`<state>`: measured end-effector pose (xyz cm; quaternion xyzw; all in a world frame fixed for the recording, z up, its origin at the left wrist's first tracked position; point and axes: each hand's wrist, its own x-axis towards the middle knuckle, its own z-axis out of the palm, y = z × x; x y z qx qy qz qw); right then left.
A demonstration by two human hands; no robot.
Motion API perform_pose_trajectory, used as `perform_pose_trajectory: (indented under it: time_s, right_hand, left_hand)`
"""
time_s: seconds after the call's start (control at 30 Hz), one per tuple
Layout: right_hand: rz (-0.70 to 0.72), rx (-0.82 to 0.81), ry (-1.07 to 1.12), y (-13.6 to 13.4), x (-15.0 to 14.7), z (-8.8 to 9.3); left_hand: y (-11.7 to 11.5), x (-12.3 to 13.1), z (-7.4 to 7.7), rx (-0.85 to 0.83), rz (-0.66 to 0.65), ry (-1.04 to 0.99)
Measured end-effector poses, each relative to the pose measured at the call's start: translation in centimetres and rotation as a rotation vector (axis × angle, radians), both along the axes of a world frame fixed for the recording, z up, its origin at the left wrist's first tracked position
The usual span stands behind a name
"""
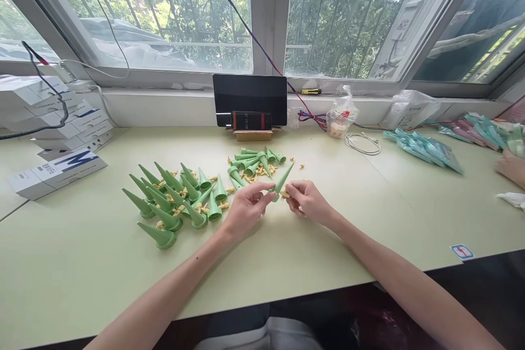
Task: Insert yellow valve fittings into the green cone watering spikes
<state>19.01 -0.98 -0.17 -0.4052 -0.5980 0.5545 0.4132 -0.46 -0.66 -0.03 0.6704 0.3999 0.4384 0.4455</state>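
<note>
Pinched in my left hand [250, 206] is a green plastic cone [283, 179], its tip pointing up and to the right. My right hand [309, 201] is closed on a small yellow plastic piece [284, 194], held right at the cone's lower side; whether the two are joined I cannot tell. Left of my hands stand and lie several green cones [162, 213] with yellow pieces fitted at their bases. Beyond my left hand is a pile of loose green cones [246, 162] mixed with small yellow pieces [262, 175].
A black tablet [250, 95] with a phone [251, 120] before it stands at the back. White boxes [59, 172] are stacked left. To the right lie a coiled white cable [363, 144], a plastic bag [341, 115] and bagged blue-green items [426, 149]. Another person's hand [511, 168] shows at the right edge.
</note>
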Motion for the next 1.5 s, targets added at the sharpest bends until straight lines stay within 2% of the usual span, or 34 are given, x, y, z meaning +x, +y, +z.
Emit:
perform_pose_trajectory:
  time_s: [0.23, 0.53, 0.67, 0.9, 1.0, 1.27, 1.5]
  right_hand:
    - [0.115, -0.277, 0.227, 0.4, 0.1, 0.0]
    - [0.045, -0.307, 0.199, 0.5, -0.2, 0.1]
    - [-0.016, -0.172, 0.076, 0.5, -0.4, -0.1]
    - [-0.127, 0.31, -0.286, 0.2, -0.3, -0.4]
    - [-0.129, 0.448, -0.401, 0.2, -0.2, -0.4]
    - [-0.091, 0.561, -0.487, 0.3, 0.3, -0.5]
    - [-0.044, 0.544, -0.494, 0.2, 0.3, -0.5]
  left_hand:
    - [0.2, 0.1, 0.0, 0.063, -0.066, -0.041]
    - [-0.4, 0.5, 0.4, -0.042, -0.016, 0.012]
    - [-0.6, 0.7, 0.6, -0.082, 0.006, 0.016]
    - [-0.2, 0.6, 0.8, -0.152, 0.094, -0.063]
    - [-0.1, 0.6, 1.0, -0.195, 0.103, -0.074]
    - [0.0, 0.5, 0.5, -0.184, 0.074, -0.057]
    - [0.1, 0.2, 0.2, -0.16, 0.047, -0.04]
